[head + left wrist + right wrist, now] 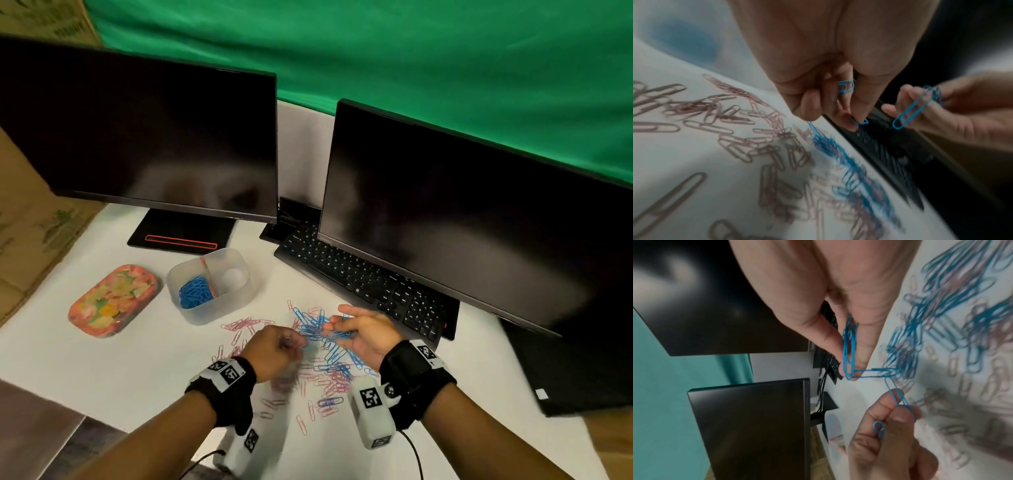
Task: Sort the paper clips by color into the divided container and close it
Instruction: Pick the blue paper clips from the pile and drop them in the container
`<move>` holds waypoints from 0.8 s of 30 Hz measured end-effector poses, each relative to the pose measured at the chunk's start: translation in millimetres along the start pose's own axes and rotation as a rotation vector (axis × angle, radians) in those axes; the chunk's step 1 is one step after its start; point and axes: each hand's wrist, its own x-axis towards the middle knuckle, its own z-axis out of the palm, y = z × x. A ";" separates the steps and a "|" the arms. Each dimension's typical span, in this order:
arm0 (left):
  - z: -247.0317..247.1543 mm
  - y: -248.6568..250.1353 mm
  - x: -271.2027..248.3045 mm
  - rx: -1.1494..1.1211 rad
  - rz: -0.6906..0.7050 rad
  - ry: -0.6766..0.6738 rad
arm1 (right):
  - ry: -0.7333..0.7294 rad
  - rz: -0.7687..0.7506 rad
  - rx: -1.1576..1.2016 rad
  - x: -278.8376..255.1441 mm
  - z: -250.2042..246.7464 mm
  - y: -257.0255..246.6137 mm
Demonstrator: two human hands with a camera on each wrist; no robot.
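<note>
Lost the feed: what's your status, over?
Left hand and right hand both pinch blue clips. Container open, blue side part filled. Pink clips unsorted; nothing blocking.

We take the container as our mark. On the table, the lid lies just left of it. A monitor stands behind it, a second monitor behind and to its right, with a keyboard to the right. Some clips lie in its left compartment. More clips lie loose before it and to the right, where our hands hover.
</note>
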 end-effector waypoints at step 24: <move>-178.7 -23.5 4.1 -0.575 -0.373 0.606 | -0.258 -0.060 -0.707 78.3 247.4 -20.3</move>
